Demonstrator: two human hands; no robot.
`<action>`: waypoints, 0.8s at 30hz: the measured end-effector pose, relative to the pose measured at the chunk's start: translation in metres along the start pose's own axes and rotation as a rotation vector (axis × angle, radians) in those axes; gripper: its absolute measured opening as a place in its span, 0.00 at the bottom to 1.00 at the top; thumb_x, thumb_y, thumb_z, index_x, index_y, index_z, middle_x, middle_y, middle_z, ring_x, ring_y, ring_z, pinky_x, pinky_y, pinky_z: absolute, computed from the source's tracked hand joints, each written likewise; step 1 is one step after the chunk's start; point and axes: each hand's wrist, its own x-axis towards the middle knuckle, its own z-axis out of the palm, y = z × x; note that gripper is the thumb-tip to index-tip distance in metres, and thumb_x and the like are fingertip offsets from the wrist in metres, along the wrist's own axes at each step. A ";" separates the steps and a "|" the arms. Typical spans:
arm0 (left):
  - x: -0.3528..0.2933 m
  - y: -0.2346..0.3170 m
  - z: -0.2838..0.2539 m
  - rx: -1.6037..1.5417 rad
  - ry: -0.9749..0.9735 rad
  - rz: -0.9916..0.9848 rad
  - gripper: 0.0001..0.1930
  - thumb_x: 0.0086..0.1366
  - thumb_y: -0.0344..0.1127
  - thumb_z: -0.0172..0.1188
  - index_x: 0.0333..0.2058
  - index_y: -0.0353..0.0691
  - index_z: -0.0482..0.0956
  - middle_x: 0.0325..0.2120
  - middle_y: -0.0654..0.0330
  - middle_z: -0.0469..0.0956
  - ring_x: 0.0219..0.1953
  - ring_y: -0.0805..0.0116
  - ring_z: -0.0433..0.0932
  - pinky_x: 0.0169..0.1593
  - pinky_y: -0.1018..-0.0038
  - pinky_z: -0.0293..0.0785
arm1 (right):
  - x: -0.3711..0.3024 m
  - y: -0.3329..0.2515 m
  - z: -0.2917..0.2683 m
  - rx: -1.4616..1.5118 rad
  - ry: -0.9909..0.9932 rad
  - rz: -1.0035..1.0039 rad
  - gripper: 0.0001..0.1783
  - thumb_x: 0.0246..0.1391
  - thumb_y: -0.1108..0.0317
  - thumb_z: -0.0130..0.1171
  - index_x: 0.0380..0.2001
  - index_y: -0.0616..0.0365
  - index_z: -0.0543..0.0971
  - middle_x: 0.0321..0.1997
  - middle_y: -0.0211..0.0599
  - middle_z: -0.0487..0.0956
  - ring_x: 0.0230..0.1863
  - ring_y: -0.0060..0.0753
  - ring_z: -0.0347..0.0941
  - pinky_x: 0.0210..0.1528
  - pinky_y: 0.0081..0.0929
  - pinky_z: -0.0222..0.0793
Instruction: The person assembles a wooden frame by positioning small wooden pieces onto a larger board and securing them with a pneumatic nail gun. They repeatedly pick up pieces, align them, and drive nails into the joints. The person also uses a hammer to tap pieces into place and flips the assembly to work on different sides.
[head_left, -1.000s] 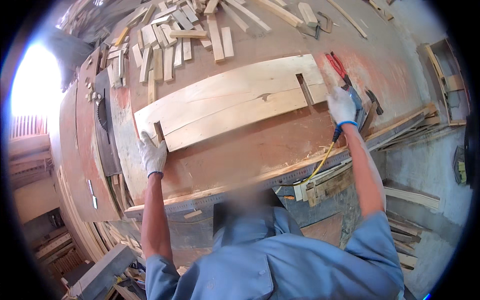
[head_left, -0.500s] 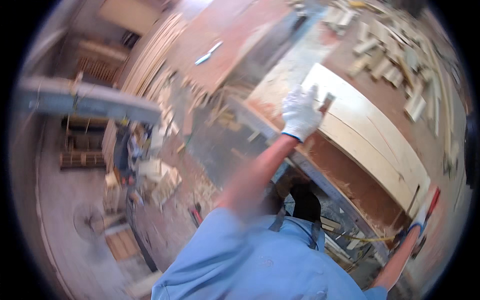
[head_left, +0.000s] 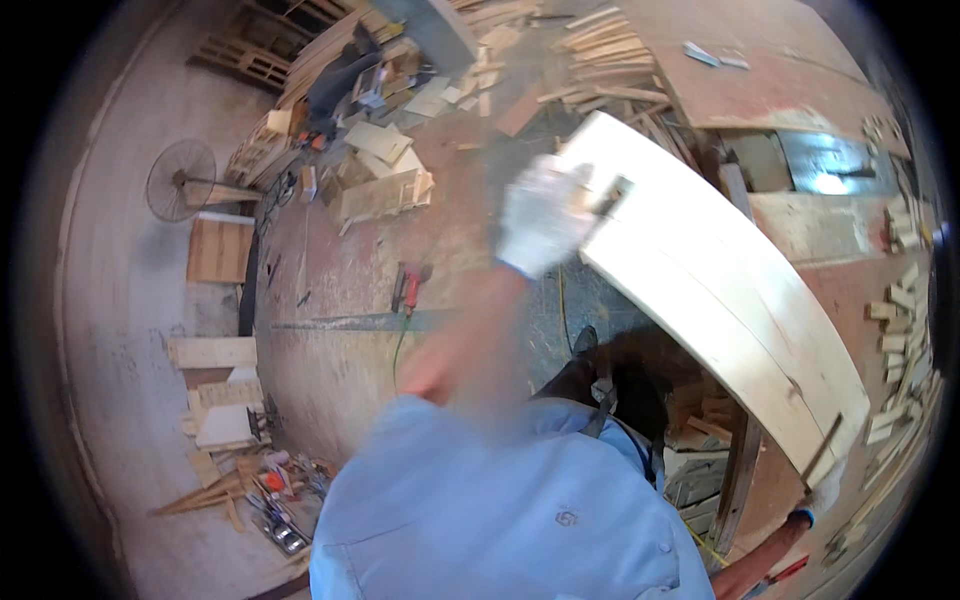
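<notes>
A long pale wooden panel (head_left: 720, 280), with a lengthwise seam and a dark notch near each end, slants across my front to the right. My left hand (head_left: 545, 215), in a white knit glove and blurred by motion, grips its far left end beside the notch. At the near right end, my gloved right hand (head_left: 825, 490) closes on the panel's edge next to the other notch; part of its fingers is hidden. A red-handled tool (head_left: 788, 572) shows beyond my right forearm.
A red power tool (head_left: 411, 285) with a green hose lies on the floor to the left. Wood offcuts (head_left: 385, 165) are heaped behind it. A standing fan (head_left: 182, 180) is by the left wall. Small wood blocks (head_left: 900, 320) lie on the bench at right.
My view has swung left. The panel, earlier lying over the bench, has come left with both hands on it and now hangs partly over the floor.
</notes>
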 end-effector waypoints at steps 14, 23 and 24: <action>-0.266 -0.392 0.117 0.048 -0.499 -0.824 0.22 0.71 0.47 0.50 0.50 0.35 0.83 0.47 0.37 0.83 0.49 0.39 0.83 0.52 0.49 0.79 | -0.264 -0.240 0.387 0.295 -1.107 0.159 0.17 0.71 0.56 0.58 0.45 0.60 0.84 0.36 0.32 0.82 0.33 0.25 0.78 0.38 0.26 0.77; -0.371 -0.177 0.361 -0.227 -0.946 0.240 0.18 0.67 0.41 0.57 0.50 0.40 0.87 0.49 0.43 0.84 0.51 0.47 0.84 0.51 0.54 0.82 | -0.185 0.013 0.306 0.243 -0.813 0.264 0.21 0.74 0.48 0.53 0.36 0.54 0.79 0.30 0.32 0.77 0.27 0.29 0.73 0.29 0.29 0.70; -0.351 -0.161 0.363 -0.206 -0.934 0.175 0.18 0.66 0.40 0.59 0.49 0.40 0.88 0.49 0.43 0.84 0.51 0.48 0.84 0.50 0.54 0.82 | -0.211 -0.042 0.290 0.337 -0.626 0.534 0.21 0.74 0.48 0.52 0.35 0.53 0.78 0.28 0.30 0.75 0.26 0.27 0.71 0.27 0.27 0.66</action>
